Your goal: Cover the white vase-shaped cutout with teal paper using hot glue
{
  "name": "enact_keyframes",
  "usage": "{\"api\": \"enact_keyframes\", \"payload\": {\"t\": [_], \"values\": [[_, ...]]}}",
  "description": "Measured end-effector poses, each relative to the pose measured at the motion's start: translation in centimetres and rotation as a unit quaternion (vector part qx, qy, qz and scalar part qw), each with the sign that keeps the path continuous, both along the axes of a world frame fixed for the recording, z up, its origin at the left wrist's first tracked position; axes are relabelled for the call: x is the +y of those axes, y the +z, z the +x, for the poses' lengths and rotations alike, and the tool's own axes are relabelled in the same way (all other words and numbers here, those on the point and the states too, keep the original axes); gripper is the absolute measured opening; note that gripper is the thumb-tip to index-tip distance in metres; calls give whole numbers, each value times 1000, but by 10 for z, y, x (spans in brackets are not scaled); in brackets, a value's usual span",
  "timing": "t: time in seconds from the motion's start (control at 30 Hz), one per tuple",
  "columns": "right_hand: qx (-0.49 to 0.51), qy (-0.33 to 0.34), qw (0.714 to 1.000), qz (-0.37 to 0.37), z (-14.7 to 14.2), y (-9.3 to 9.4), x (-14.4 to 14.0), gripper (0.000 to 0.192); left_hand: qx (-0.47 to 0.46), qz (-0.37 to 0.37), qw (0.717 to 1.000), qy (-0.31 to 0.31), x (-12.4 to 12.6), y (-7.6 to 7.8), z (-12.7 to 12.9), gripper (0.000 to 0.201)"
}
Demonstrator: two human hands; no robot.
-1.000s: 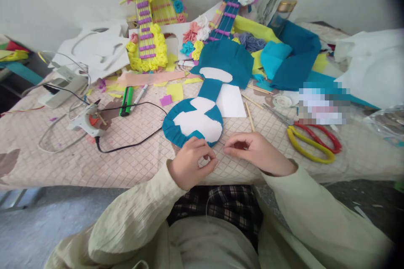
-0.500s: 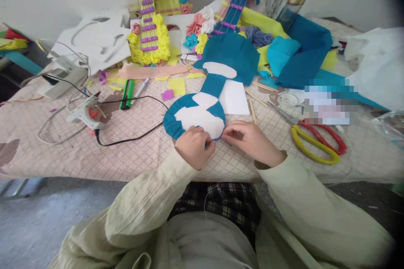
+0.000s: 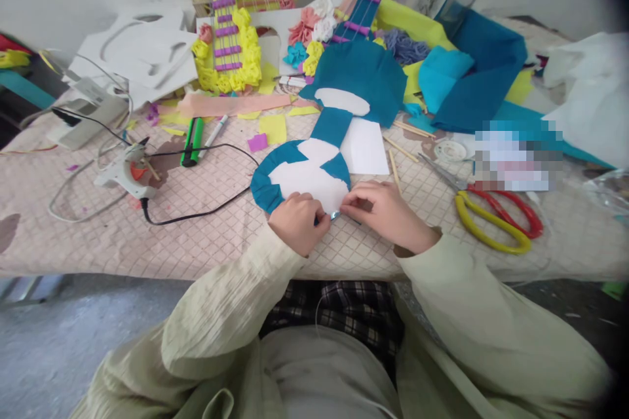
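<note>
A guitar-shaped white card cutout (image 3: 309, 182) lies in front of me, partly wrapped in teal crepe paper (image 3: 268, 191) folded over its rim. My left hand (image 3: 301, 222) is closed at the bottom edge, thumb and fingers pinched on the crepe paper there. On the lower right edge, my right hand (image 3: 386, 215) pinches the same rim with thumb and forefinger. A small shiny pale-blue spot shows between the two hands. The fingertips partly cover what they grip. Wide teal paper spreads under the cutout's upper end, past its wrapped neck (image 3: 333, 127).
To the right lie scissors (image 3: 491, 216) with red and yellow handles, and wooden sticks (image 3: 394, 170). On the left are a corded glue gun (image 3: 126, 173), a green cutter (image 3: 192, 142) and a power strip (image 3: 88, 121). Flower-trimmed paper guitars (image 3: 228, 33) stand at the back.
My view has shifted slightly. Both hands stay at the cutout's lower edge, and my right fingertips have moved a little along the rim. A shiny spot now shows between them.
</note>
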State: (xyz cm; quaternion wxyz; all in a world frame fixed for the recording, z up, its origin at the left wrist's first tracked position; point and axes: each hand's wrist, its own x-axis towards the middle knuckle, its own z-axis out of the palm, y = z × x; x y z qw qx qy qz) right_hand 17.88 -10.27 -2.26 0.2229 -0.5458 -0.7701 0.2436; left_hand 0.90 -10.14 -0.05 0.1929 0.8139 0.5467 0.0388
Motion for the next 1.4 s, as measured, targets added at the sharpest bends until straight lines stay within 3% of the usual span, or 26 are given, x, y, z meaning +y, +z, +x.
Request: {"api": "enact_keyframes", "payload": {"t": [0.37, 1.0, 1.27, 1.4], "values": [[-41, 0, 999, 19, -4, 2, 3, 16, 12, 1, 1000, -9, 6, -3, -2, 21], [-63, 7, 998, -32, -7, 11, 13, 15, 53, -26, 998, 32, 18, -2, 0, 22], [-65, -36, 996, -55, -12, 16, 15, 10, 50, -54, 997, -18, 23, 4, -3, 24], [-64, -61, 994, -66, -8, 17, 22, 20, 36, -68, 996, -34, 24, 5, -5, 24]]}}
